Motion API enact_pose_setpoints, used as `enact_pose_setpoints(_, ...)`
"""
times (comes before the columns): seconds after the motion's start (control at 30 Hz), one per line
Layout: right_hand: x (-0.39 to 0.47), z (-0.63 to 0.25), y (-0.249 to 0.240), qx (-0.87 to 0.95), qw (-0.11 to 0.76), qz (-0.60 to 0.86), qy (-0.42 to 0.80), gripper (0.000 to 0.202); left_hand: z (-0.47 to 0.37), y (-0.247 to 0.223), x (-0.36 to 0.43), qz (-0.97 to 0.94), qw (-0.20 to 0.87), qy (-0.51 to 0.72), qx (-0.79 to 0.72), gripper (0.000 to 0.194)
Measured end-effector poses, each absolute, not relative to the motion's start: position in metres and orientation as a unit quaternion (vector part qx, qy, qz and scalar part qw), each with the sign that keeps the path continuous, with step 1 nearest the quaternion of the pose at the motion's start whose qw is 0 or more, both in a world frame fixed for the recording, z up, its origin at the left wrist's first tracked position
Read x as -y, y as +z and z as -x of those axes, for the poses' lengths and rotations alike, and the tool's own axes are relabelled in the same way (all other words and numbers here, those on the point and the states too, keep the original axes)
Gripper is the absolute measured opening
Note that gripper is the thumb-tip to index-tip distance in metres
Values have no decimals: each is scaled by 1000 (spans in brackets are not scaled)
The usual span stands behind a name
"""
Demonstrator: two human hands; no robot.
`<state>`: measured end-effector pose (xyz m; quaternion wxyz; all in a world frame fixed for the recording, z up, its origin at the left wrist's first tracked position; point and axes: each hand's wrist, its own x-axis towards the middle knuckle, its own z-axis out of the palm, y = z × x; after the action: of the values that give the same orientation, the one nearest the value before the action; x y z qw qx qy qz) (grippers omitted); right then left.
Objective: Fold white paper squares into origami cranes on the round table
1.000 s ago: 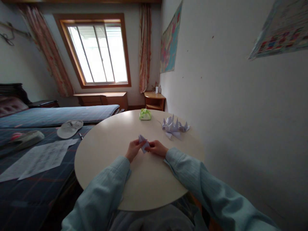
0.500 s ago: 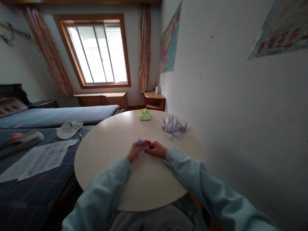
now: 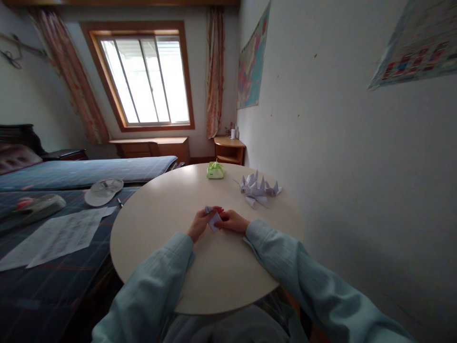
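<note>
Between my two hands, over the middle of the round cream table (image 3: 153,247), is a small piece of folded white paper (image 3: 214,222). My left hand (image 3: 200,224) is closed on its left side, with a pointed corner standing up past the thumb. The fingers of my right hand (image 3: 232,221) pinch its right edge. Part of the paper is covered by the fingers, so its full shape is hidden. Several folded paper cranes (image 3: 257,188) sit in a cluster beyond my right hand.
A green tissue pack (image 3: 215,170) stands near the table's far edge. To the left, a bed (image 3: 82,262) holds a cap (image 3: 103,191), printed sheets (image 3: 64,236) and a pen (image 3: 120,203). A white wall (image 3: 339,166) runs close along the right side.
The fingers of my left hand have shifted slightly on the folded paper, and a little more of its face shows between the hands. The rest looks the same.
</note>
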<state>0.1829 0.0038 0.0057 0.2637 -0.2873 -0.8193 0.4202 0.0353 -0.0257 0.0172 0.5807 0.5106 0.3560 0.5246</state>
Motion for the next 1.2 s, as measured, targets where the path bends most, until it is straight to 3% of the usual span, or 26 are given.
enact_pose_setpoints(1.2, -1, -184, 9, 802, 246, 306, 450, 35, -31, 25, 22, -517, 507, 586, -363, 43)
